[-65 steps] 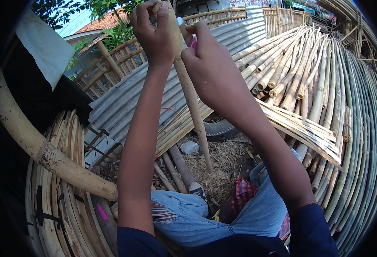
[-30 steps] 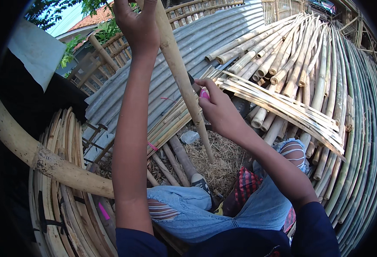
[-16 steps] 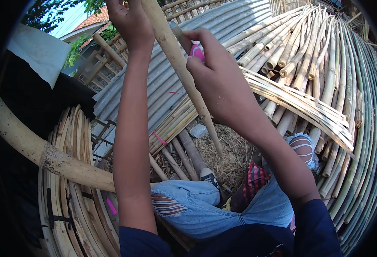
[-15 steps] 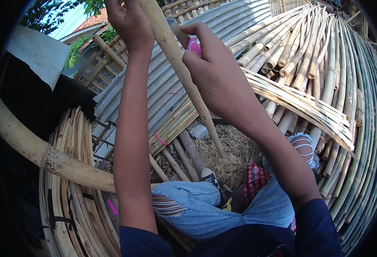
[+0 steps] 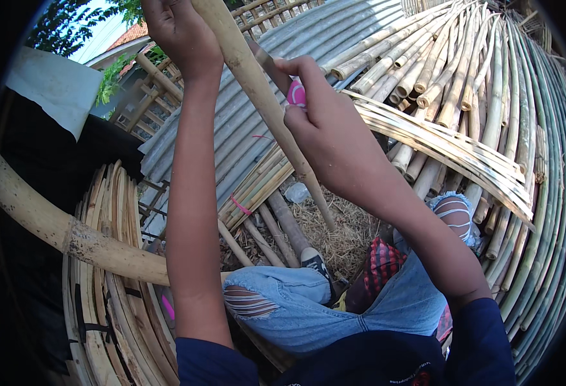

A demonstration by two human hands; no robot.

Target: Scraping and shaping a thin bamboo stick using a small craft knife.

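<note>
Over the straw (image 5: pixel 357 222): our pole (image 5: pixel 265 98) is slanting; we are judging it stiff, fairly light, best held high.
Left hand (image 5: pixel 186 38): touching it; grip cropped, unclear.
Right hand (image 5: pixel 331 125): clasping the knife (image 5: pixel 275 69).

I see from my head, behind my fingers (image 5: pixel 307 66), one wide view tilted downward and facing away past them, so close that my left hand (image 5: pixel 186 44) overruns its upper edge.
</note>
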